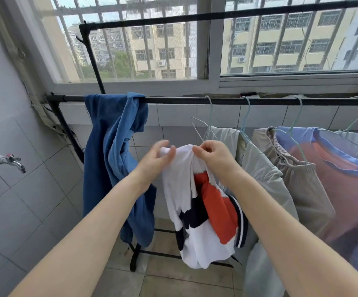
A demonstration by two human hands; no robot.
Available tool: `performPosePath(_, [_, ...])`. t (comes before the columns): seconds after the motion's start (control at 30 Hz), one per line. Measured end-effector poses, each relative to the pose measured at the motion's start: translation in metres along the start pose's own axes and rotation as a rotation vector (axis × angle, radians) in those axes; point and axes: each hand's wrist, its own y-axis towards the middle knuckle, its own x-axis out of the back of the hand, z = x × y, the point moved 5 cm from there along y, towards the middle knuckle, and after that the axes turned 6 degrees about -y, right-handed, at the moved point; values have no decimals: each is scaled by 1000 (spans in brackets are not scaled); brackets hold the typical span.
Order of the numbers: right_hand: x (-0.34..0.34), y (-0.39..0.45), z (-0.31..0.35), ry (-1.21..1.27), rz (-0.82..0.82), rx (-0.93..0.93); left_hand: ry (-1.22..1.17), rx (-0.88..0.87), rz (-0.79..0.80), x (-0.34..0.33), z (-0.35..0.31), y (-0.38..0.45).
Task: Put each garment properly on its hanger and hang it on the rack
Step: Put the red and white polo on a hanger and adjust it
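I have the white, red and navy garment [197, 200] bunched in front of me, below the black rack bar [195, 101], with most of its cloth hanging down toward the floor. My left hand [154, 159] is at the top of the white cloth with the fingers loosely curved around the fold; it is blurred, so I cannot tell how firm that hold is. My right hand [213, 156] pinches the same top edge, fingers curled tight on the cloth, and a thin wire hanger [198, 127] rises just behind it. I cannot tell whether the hanger is already inside the garment.

To do this step well, I judge I need to find the neck opening, spread it with both hands, and feed one hanger shoulder in at a time, so the cloth sits even rather than twisted.

Going from the left: a tap [13, 160] sticks out of the tiled wall, well clear. A blue garment [118, 159] is draped over the bar with no hanger, just beside my left forearm. To the right, a pale green garment [259, 168], a beige one [298, 179] and a blue-trimmed one [345, 179] hang close together on hangers. The free stretch of bar lies between the blue garment and the pale green one, and it looks narrow enough that the sleeve may snag its neighbours.
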Motion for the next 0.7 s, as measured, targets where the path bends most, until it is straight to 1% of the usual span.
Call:
performPosePath(0.03, [-1, 2, 1, -7, -4, 2, 81, -38, 126, -14, -7, -8])
performPosePath(0.07, [-4, 2, 3, -3, 11, 2, 196, -72, 199, -24, -10, -12])
performPosePath(0.1, [-6, 3, 2, 10, 27, -10, 300, -113, 214, -31, -9, -13])
performPosePath(0.13, [-7, 3, 2, 40, 37, -24, 359, -153, 172, -35, -10, -12])
performPosePath(0.17, [-8, 2, 0, 88, 42, -40, 358, -171, 102, -36, -9, -10])
performPosePath(0.23, [-6, -2, -4, 222, 46, -80, 305, -174, -20, -33, -7, -6])
performPosePath(0.27, [-4, -6, -6, 239, 61, -98, 282, -168, -72, -30, -7, -5])
performPosePath(0.3, [-5, -10, -8, 178, 87, -114, 249, -168, -117, -25, -6, -3])
performPosePath(0.4, [-15, -25, -17, -296, 190, -67, 136, -138, -190, -17, -3, 2])
performPosePath(0.43, [-18, -28, -22, -363, 180, -55, 136, -144, -191, -17, -4, 3])
performPosePath(0.47, [-17, -30, -26, -340, 152, -51, 143, -148, -191, -18, -5, 4])
performPosePath(0.53, [-8, -28, -31, -128, 81, -103, 142, -134, -212, -12, -3, 4])
performPosePath(0.6, [5, -26, -34, 176, 17, -200, 104, -100, -265, 4, 3, 4])
performPosePath(0.67, [13, -22, -40, 463, -16, -302, 49, -41, -326, 23, 12, 5])
performPosePath(0.7, [14, -20, -45, 564, -22, -342, 46, -3, -347, 30, 17, 5])
